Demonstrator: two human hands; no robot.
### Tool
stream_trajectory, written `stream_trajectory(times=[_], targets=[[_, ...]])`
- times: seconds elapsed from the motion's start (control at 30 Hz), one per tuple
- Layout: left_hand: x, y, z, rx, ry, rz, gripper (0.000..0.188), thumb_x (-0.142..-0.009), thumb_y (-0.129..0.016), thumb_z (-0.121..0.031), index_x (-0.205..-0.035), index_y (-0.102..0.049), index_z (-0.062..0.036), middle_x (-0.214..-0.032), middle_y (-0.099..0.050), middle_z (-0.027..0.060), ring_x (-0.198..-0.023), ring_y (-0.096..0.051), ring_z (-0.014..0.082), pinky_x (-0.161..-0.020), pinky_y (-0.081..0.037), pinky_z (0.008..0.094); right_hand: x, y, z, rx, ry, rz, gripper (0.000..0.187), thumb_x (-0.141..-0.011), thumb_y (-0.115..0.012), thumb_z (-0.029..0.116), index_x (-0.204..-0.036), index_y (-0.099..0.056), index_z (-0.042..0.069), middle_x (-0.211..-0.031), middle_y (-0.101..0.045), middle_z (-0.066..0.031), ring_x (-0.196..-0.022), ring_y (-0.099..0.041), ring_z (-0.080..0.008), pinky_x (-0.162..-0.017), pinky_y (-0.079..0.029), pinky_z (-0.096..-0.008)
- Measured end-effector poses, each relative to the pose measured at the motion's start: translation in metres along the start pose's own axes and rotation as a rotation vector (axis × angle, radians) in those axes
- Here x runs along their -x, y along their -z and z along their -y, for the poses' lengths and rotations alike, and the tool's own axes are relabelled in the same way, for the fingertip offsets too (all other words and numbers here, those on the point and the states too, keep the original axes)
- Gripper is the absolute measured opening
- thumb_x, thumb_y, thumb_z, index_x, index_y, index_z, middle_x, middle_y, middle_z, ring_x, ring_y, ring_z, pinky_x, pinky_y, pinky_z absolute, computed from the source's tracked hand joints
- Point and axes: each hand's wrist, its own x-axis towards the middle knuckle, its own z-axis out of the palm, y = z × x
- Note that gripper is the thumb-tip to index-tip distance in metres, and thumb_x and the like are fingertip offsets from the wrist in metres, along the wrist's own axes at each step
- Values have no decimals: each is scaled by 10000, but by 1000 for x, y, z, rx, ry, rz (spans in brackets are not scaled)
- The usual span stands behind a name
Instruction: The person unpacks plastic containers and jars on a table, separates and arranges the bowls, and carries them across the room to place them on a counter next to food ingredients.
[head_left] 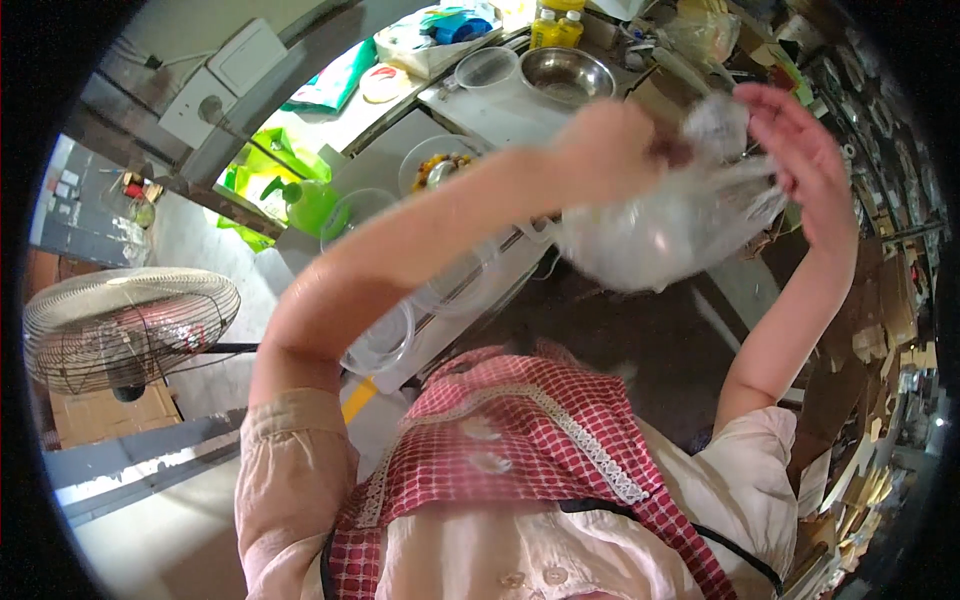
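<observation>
A clear plastic bag [655, 240] hangs in front of me, rounded at the bottom, its top gathered and bunched. My left hand [607, 145] is curled closed at the left side of the gathered top; its fingers are blurred by motion. My right hand [808, 160] is at the other side, with stretched folds of the bag running into its thumb and palm. A crumpled, knot-like wad of the plastic sticks up between both hands. What the bag contains, if anything, I cannot make out.
On the table at left are a clear bowl with small orange pieces [420, 165], clear plastic tubs [385, 340] and a green spray bottle [310, 205]. Farther back stand a metal bowl [568, 75] and yellow bottles [556, 30]. A fan [130, 330] stands left; cardboard [850, 350] piles up right.
</observation>
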Motion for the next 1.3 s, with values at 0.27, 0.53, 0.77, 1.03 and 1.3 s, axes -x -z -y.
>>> stream_trajectory(times=[0.27,0.53,0.77,1.03,1.3], targets=[[-109,56,54,287,184,-76,463,-880,-711,-432,-1217,-718,-114,-1062,-705,85,-887,-666,236,-802,-549,394,-78,54,-60,-116,43,-147,341,-919,-688,218,-1246,-693,123,-1059,-699,94,-606,-355,22,-507,-206,-168],[-101,90,152,514,730,113,460,-976,-604,-460,-1325,-639,-163,-979,-620,142,-837,-685,289,-867,-611,438,-176,-10,-147,-475,-32,-45,361,-876,-717,151,-1222,-679,55,-999,-718,0,-762,-681,-121,-658,-491,-225],[-86,90,214,694,746,-32,485,-969,-623,-384,-1318,-613,-48,-1123,-683,228,-940,-723,306,-877,-606,416,-243,-56,-183,-578,-68,18,292,-876,-684,86,-1153,-661,-4,-1036,-706,-92,-862,-725,-212,-837,-581,-310],[-46,54,237,451,534,-80,266,-859,-672,-147,-1094,-710,-29,-1040,-709,94,-926,-669,194,-833,-551,328,-162,-95,-183,-622,166,17,409,-801,-587,-28,-1198,-666,28,-1051,-680,-42,-841,-657,-124,-782,-546,-249],[-60,6,233,9,530,215,317,-742,-702,-99,-1040,-731,5,-976,-733,141,-851,-657,193,-803,-516,331,-81,-119,-232,-525,-163,21,380,-814,-635,9,-1193,-660,10,-1116,-682,-64,-864,-660,-141,-826,-531,-300]])
